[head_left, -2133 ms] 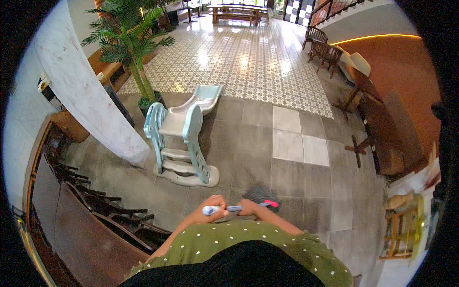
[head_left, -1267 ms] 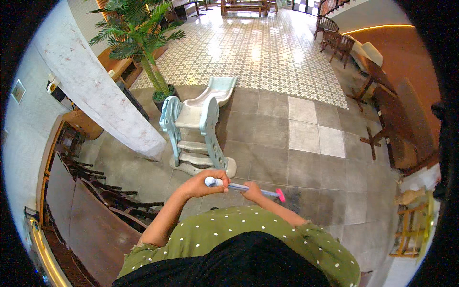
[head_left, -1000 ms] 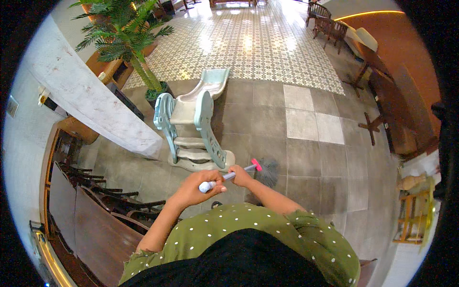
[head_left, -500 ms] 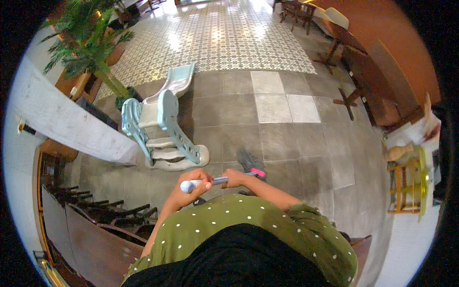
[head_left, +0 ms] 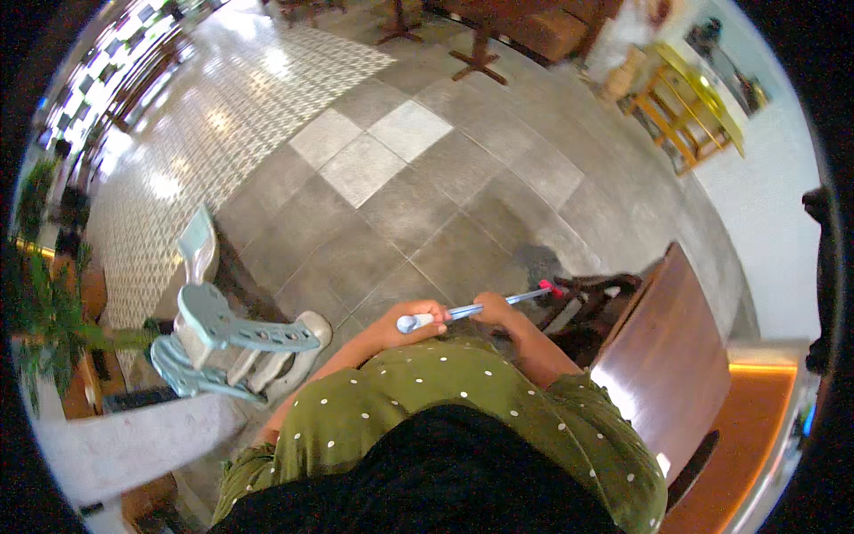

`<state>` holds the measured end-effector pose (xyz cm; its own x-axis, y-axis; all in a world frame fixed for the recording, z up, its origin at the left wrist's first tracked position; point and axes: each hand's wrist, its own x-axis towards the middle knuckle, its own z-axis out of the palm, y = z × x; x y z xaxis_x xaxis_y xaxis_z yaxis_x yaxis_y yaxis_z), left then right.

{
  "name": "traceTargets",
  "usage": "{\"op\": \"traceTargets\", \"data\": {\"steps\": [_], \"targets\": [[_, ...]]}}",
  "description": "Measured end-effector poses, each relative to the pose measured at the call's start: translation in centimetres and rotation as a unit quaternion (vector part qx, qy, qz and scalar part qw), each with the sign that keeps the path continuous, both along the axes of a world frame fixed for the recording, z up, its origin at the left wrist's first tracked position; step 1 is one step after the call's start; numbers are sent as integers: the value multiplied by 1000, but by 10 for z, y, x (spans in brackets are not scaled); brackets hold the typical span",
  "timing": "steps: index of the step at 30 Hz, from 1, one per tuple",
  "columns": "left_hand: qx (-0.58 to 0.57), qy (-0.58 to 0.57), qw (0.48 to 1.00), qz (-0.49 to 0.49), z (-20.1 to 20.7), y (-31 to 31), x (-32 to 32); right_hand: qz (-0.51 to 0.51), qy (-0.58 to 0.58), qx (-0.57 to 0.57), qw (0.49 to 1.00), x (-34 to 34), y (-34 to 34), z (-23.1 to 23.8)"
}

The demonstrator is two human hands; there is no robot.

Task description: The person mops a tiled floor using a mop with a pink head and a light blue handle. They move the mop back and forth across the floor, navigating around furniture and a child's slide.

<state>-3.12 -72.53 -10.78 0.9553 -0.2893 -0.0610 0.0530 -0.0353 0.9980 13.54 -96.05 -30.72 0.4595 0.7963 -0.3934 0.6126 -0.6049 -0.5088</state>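
My left hand (head_left: 398,327) is closed around the upper end of a mop's pale blue and white handle (head_left: 464,311), close to its rounded tip. Farther down the same pole, my right hand (head_left: 495,310) grips it too. The handle slants away to the right and ends in a pink joint (head_left: 551,288). Beyond the joint, a dark grey, fluffy mop head (head_left: 538,261) lies on the grey tiled floor, blurred at its edges.
A blue and grey toy slide (head_left: 231,329) stands at the left beside a white pillar (head_left: 160,436) and a palm plant (head_left: 49,311). A brown wooden table (head_left: 676,365) with dark chairs is close on the right. A yellow wooden stand (head_left: 685,107) is at the far right.
My view has turned to the right, so the slide now appears farther left and a table has come in at right. Both hands keep hold of the mop, whose head is now farther right.
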Motion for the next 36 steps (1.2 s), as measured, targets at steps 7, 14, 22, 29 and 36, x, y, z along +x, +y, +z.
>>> {"op": "traceTargets", "data": {"steps": [7, 14, 22, 29, 36], "targets": [[44, -79, 989, -117, -11, -1, 62, -126, -28, -40, 991, 32, -13, -42], [109, -97, 989, -15, 14, 140, -2, -171, -138, 45, 974, -13, 155, -27], [259, -112, 957, 68, 85, 296, -83, -150, -59, 348, 924, -97, 394, -30], [222, -145, 953, 146, 84, 318, -116, -63, 27, 373, 925, -133, 451, -10], [152, -152, 972, 90, 87, 285, -131, -95, -28, 232, 968, -168, 386, 20]]}}
